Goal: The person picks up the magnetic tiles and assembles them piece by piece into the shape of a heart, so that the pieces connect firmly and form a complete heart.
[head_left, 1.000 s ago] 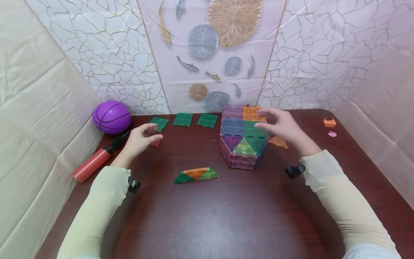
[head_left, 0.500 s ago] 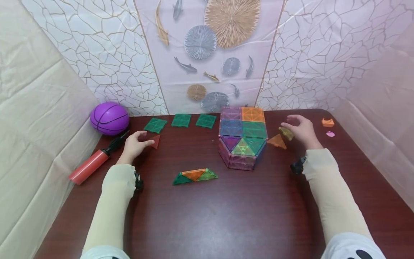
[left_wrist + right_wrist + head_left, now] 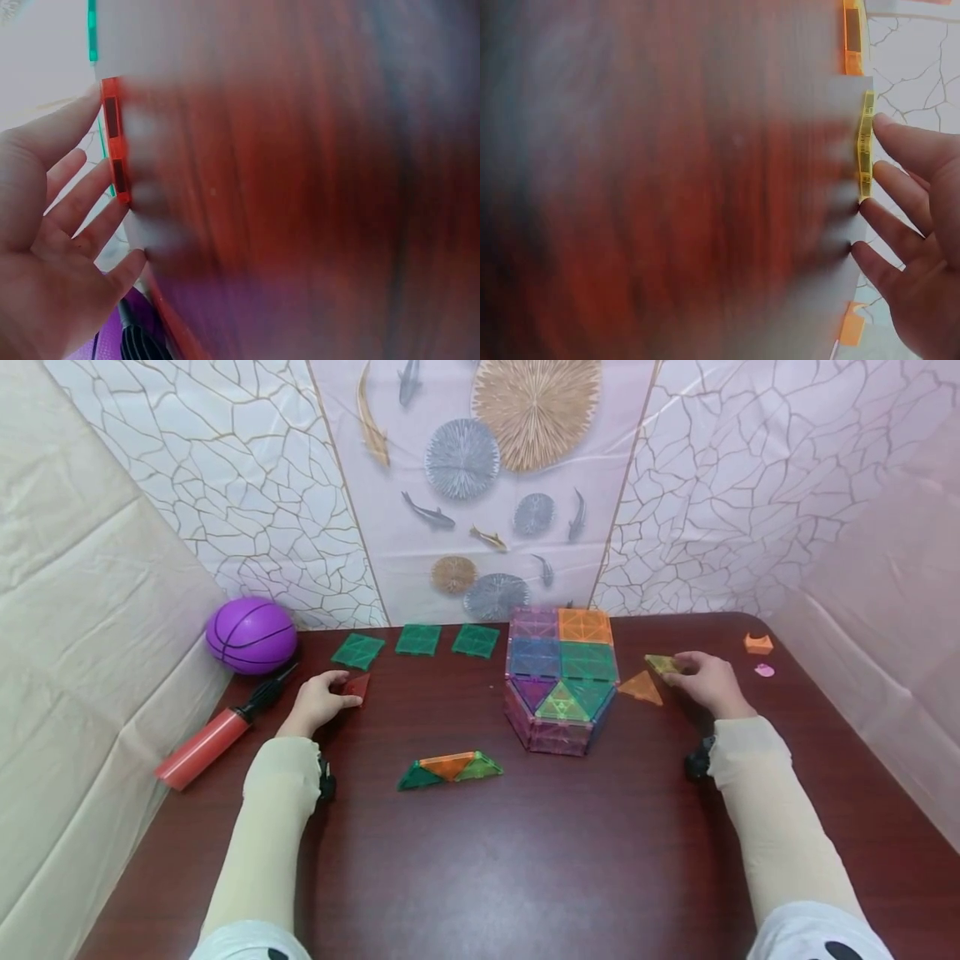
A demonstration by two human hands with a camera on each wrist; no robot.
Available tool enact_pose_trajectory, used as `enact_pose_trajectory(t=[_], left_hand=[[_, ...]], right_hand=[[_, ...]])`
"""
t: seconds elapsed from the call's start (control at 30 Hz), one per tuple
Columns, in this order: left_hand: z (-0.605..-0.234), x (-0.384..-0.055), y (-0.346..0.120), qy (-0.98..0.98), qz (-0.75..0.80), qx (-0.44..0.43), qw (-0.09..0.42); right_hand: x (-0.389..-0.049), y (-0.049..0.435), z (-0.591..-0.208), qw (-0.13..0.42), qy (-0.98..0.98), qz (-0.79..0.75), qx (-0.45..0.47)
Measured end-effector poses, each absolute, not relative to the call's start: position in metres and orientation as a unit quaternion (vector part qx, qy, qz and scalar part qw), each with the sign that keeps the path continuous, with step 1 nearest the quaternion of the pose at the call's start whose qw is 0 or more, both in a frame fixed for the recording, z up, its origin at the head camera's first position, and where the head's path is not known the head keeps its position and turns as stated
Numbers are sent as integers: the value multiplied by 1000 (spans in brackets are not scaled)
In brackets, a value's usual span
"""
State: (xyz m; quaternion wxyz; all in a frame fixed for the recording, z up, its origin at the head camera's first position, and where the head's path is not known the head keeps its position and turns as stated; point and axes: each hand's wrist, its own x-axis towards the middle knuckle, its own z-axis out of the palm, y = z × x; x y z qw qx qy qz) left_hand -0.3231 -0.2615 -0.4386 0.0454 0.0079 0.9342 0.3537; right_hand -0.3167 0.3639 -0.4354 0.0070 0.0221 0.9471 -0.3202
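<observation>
On the left of the table, my left hand (image 3: 318, 700) has thumb and fingertips at the edges of a red triangular magnetic tile (image 3: 358, 687), pinching it close over the wood. The left wrist view shows this red tile (image 3: 114, 139) edge-on between thumb and fingers. Over on the right, my right hand (image 3: 712, 681) pinches a yellow triangular magnetic tile (image 3: 660, 664); the right wrist view has the yellow tile (image 3: 865, 146) edge-on at the thumb and fingertips. Beside it lies an orange triangular tile (image 3: 642, 687).
A multicoloured magnetic-tile box (image 3: 561, 681) stands right of centre. In front of it lies a joined green-orange-lime strip (image 3: 450, 767). Several green square tiles (image 3: 417, 640) lie along the back. A purple ball (image 3: 251, 635) and red hand pump (image 3: 206, 747) sit left; small orange piece (image 3: 758, 644) right.
The right hand has moved right from above the tile box to the yellow tile and pinches it. The left hand has come down beside the red tile, its thumb and fingers now on it.
</observation>
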Motion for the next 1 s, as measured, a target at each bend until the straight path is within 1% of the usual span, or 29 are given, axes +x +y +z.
enact_pose_trajectory(t=[0.37, 0.57, 0.77, 0.87, 1.0], left_hand=[[-434, -318, -264, 934, 346, 30, 80], [-435, -314, -260, 939, 335, 53, 56], [-439, -312, -260, 938, 341, 55, 36], [-437, -310, -260, 938, 341, 55, 31], [-432, -306, -261, 937, 343, 49, 35]], right_hand=[[-302, 362, -422, 24, 957, -291, 0], [-303, 366, -426, 44, 956, -289, -17], [-306, 369, -428, 66, 961, -265, -32], [-307, 368, -427, 62, 961, -266, -34], [-308, 366, -427, 38, 962, -268, -28]])
